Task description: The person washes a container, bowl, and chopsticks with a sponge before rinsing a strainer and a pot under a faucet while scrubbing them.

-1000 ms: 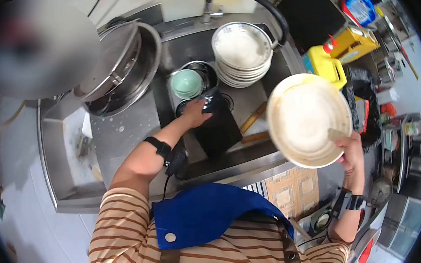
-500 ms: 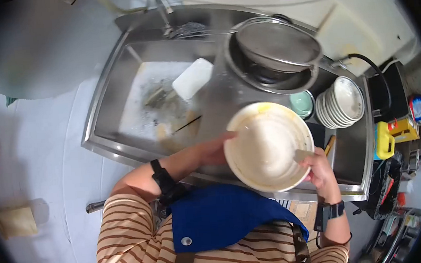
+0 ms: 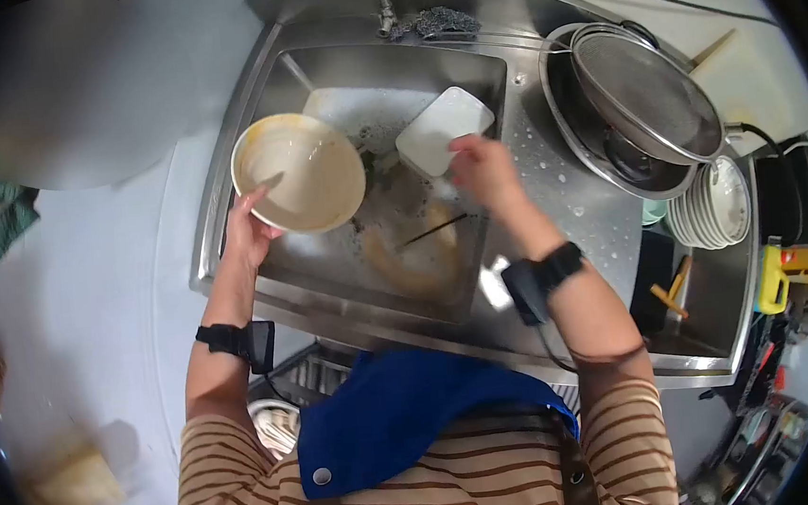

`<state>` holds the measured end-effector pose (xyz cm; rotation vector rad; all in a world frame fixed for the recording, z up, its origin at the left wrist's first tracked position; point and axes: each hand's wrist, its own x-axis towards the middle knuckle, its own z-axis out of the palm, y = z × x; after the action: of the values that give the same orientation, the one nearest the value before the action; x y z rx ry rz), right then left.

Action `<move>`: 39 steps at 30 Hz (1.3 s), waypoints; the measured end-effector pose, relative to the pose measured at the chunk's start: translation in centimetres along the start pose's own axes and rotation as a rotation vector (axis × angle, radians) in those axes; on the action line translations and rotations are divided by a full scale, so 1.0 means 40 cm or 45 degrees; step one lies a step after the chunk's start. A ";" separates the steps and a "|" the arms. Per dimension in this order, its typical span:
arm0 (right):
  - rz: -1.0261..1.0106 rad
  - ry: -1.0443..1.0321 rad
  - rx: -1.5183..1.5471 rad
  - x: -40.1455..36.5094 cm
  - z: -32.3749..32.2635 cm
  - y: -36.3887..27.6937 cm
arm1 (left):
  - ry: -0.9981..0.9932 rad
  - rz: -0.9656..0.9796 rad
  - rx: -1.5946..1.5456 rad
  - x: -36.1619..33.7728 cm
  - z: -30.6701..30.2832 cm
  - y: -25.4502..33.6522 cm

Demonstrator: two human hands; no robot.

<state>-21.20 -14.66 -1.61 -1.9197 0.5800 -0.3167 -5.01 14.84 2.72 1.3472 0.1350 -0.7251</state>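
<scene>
Left hand (image 3: 249, 234) is clamped on the rim of a round cream bowl (image 3: 298, 171), glossy and smeared, which tilts just ahead of that grip over the steel sink (image 3: 314, 70). Right hand (image 3: 481, 169) touches the edge of a white, rounded-rectangle tub (image 3: 437, 131) lying in foamy water; I can't tell whether that grip has closed.

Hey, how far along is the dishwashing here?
Done: nothing visibly washed. In hand: the left hand holds a smeared bowl over the soapy sink; the right hand touches a white tray in it. Left: both, perhaps the stack of bowls too.
</scene>
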 end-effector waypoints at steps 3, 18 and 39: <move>-0.003 -0.404 -0.831 0.021 0.232 0.140 | 0.055 0.088 0.251 0.041 -0.053 -0.011; 0.327 -0.630 -0.590 0.090 0.542 0.277 | -0.338 -0.111 0.683 0.328 -0.106 0.044; 0.629 -0.663 0.265 0.110 0.600 0.103 | -0.438 -0.404 0.499 0.460 -0.054 -0.269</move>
<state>-7.24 0.46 -15.37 -1.5108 0.6140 0.4147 4.08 9.07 -15.80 1.5653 -0.0754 -1.2909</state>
